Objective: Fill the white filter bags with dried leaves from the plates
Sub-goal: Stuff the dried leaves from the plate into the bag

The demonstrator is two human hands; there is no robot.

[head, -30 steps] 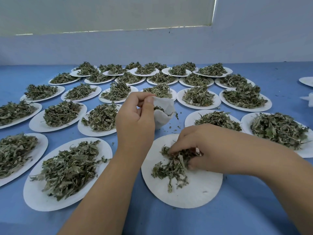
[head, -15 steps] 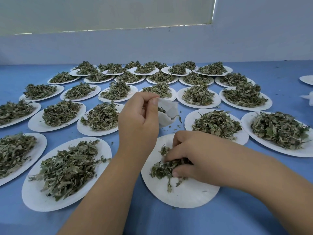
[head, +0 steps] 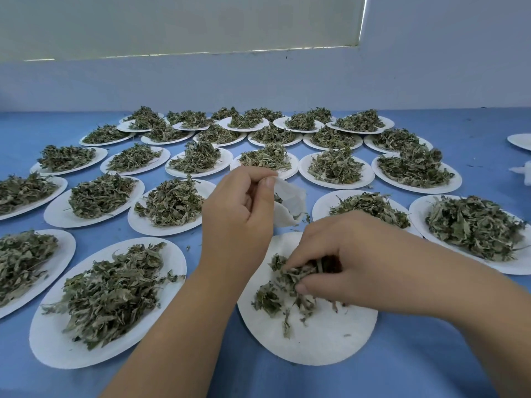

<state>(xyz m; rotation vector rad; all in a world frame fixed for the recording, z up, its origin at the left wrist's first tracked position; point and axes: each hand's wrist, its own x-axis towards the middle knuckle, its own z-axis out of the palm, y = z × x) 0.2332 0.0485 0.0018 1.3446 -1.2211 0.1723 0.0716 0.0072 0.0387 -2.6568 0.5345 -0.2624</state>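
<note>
My left hand (head: pixel 240 214) pinches the rim of a white filter bag (head: pixel 290 206) between thumb and fingers and holds it open above the table; some green leaf shows inside. Just below it lies a white plate (head: pixel 321 337) with a small remnant of dried leaves (head: pixel 283 288). My right hand (head: pixel 342 262) reaches over that plate with fingers and thumb curled around a clump of the leaves.
Many white plates heaped with dried leaves cover the blue table (head: pixel 431 369), the nearest a full plate (head: pixel 51 334) at my left. An empty plate (head: pixel 521 141) and white bags (head: pixel 524 173) lie at the right edge. A wall stands behind.
My right hand has drawn the leaves together toward the plate's left part and closed its fingers on a clump. The left hand has kept the bag almost still.
</note>
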